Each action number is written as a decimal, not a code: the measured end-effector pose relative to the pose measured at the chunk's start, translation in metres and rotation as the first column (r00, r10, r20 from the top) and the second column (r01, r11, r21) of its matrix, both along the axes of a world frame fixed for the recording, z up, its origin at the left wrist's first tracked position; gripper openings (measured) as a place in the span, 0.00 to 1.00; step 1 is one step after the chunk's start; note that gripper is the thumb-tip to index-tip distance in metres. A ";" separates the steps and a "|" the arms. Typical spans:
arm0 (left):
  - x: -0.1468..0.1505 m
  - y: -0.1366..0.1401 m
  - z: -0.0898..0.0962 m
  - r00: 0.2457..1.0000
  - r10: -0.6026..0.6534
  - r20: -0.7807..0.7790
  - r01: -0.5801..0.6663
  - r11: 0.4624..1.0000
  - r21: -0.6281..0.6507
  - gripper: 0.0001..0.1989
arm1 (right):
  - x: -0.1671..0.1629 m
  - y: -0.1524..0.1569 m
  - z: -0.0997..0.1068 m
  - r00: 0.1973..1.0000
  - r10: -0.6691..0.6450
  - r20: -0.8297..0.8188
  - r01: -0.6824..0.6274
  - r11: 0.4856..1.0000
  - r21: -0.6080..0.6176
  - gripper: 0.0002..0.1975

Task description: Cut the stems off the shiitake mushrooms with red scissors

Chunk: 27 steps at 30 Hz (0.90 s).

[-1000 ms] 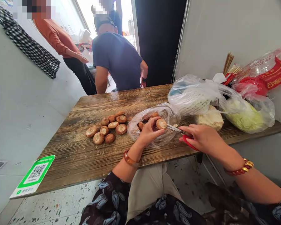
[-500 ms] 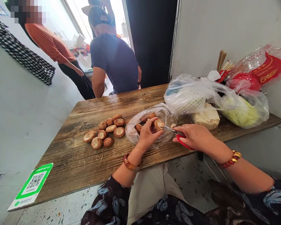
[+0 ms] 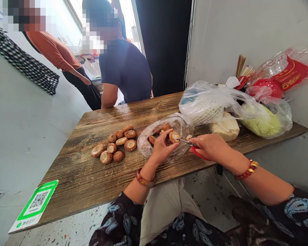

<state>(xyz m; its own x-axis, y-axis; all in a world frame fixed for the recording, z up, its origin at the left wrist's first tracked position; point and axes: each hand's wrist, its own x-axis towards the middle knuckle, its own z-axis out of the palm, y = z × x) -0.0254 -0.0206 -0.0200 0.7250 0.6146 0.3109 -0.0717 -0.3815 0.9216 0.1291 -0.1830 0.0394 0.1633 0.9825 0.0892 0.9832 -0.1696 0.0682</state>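
My left hand pinches a brown mushroom between thumb and fingers, its pale underside turned right. Red-handled scissors are gripped in my right hand, and their blade tips touch the mushroom at its stem side. Under my left hand lies an open clear plastic bag with more mushrooms inside, partly covered by my fingers. To the left, several loose mushrooms sit in a group on the wooden table. A small pale piece lies just beyond my right fingertips.
On the right are a knotted plastic bag, a pale wrapped block and a bagged cabbage. Skewers and red packaging stand behind. A QR sign lies at the left corner. A person in dark blue sits across the table.
The person across the table has turned the head to the left. My right hand has shifted slightly left, with the scissors still at the mushroom; my left hand keeps its hold.
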 end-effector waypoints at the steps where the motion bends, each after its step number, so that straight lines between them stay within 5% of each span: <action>1: -0.001 0.000 0.002 1.000 -0.030 0.009 0.030 0.999 -0.043 0.33 | 0.001 -0.002 -0.001 1.000 0.012 0.018 -0.012 1.000 0.012 0.14; 10: -0.006 -0.008 0.017 0.963 -0.182 0.198 0.250 0.877 -0.409 0.26 | 0.002 -0.020 0.017 0.993 -0.013 0.118 -0.001 0.992 0.123 0.13; 27: -0.006 -0.008 0.016 0.949 -0.284 0.135 0.315 0.855 -0.413 0.26 | 0.003 -0.013 0.028 0.992 0.037 0.117 -0.028 0.996 -0.085 0.14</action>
